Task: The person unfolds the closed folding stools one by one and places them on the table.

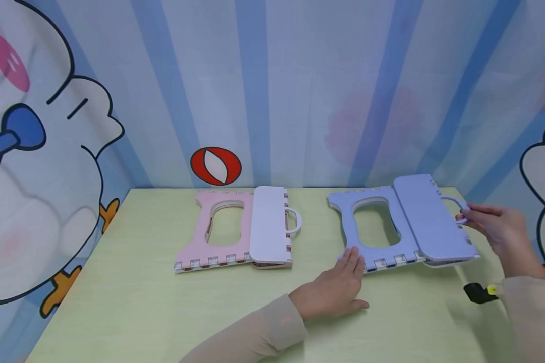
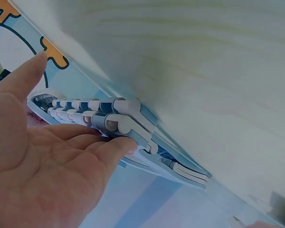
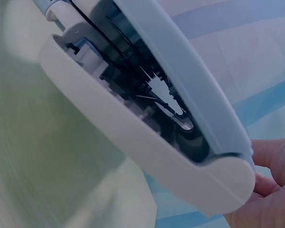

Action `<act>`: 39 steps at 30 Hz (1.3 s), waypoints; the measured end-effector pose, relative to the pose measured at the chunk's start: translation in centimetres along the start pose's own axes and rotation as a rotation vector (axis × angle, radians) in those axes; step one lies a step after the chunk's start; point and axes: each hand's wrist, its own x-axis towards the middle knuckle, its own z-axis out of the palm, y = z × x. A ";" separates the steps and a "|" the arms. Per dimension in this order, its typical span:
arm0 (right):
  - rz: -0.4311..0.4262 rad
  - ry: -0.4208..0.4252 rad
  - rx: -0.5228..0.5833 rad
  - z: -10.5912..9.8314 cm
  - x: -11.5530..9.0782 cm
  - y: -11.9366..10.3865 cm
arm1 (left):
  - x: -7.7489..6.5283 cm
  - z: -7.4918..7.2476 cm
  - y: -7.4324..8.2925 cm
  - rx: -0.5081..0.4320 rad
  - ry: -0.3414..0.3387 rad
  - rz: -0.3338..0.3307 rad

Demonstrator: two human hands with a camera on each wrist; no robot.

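Note:
A blue folding step stool [image 1: 431,217] lies folded flat at the right of the table, its right end tilted up a little. My right hand [image 1: 504,232] pinches the white loop handle [image 1: 454,200] at that end. At its near left corner, the straight fingers of my left hand [image 1: 336,290] rest on the leg panel; the left wrist view shows them against the hinged edge [image 2: 118,118]. In the right wrist view, the gap between the stool's folded panels [image 3: 99,128] faces the camera. A pink and white folding step stool [image 1: 269,224] lies folded to the left, untouched.
A light green table [image 1: 131,302] carries both stools. Behind it hangs a striped blue backdrop [image 1: 286,91] with cartoon figures and a red ball print [image 1: 216,166]. A black piece [image 1: 480,292] with a yellow-green part sits at the right wrist.

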 end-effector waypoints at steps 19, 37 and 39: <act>-0.087 0.080 -0.323 1.9 -1.3 -3.2 | -0.8 -0.7 -0.3 -0.145 0.003 -0.010; -0.168 0.103 -0.421 3.8 -2.8 -5.7 | -0.9 -0.4 -0.5 -0.293 0.020 0.011; -0.175 0.103 -0.430 4.0 -2.9 -6.0 | -0.9 -0.4 -0.5 -0.304 0.022 0.014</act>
